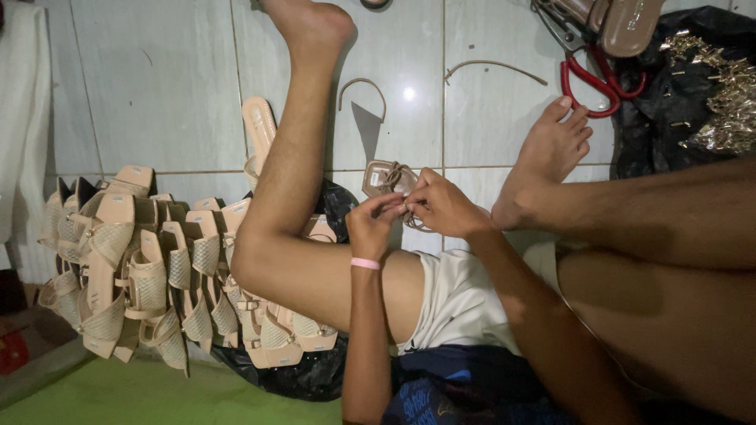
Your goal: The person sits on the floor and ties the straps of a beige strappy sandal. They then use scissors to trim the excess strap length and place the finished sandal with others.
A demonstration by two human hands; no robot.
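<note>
I sit on a tiled floor with my legs spread. My left hand (372,224), with a pink band on the wrist, and my right hand (442,205) meet over a beige strappy sandal (386,178). Both hands pinch its thin straps, fingertips touching at the middle. Part of the sandal is hidden behind my fingers.
A pile of several beige woven sandals (150,267) lies at the left, partly on a black bag (307,378). Red-handled scissors (598,83) and more sandals (622,20) sit at the top right, beside a black bag of gold trim pieces (720,94). Loose strap pieces (492,67) lie on the tiles.
</note>
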